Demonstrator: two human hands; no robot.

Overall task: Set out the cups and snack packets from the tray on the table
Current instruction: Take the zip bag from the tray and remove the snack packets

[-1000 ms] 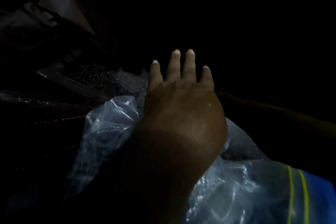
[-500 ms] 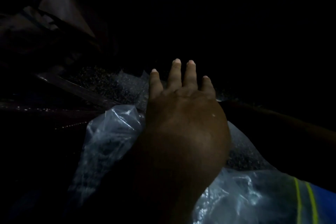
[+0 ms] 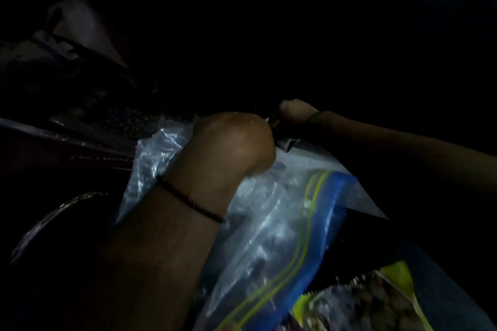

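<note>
The scene is very dark, so you can read only a few things.

At the far left a thin curved shiny line glints in the dark; it may be a rim, but you cannot tell of what. Above it, near the upper left, some dim crumpled shapes lie in shadow, too dark to name.

Your left hand comes up from the lower left across the middle. The wrist carries a thin black band. The hand is bent forward at the knuckles and the fingers are hidden behind it, so you cannot tell if it is clenched or loose, or if it grasps anything.

Under this forearm and hand lies a clear plastic bag, wrinkled, with a blue strip and yellow-green lines along its right side. The hand rests over its upper part.

To the right, your right hand reaches in from the right edge and meets the left hand just beyond the bag. It looks curled around something small and dark, but the thing is not clear, so the grip cannot be told.

In the lower right corner a snack packet lies partly under the bag's blue strip, with a yellow-green edge and brown pieces showing. No surface below can be made out.
</note>
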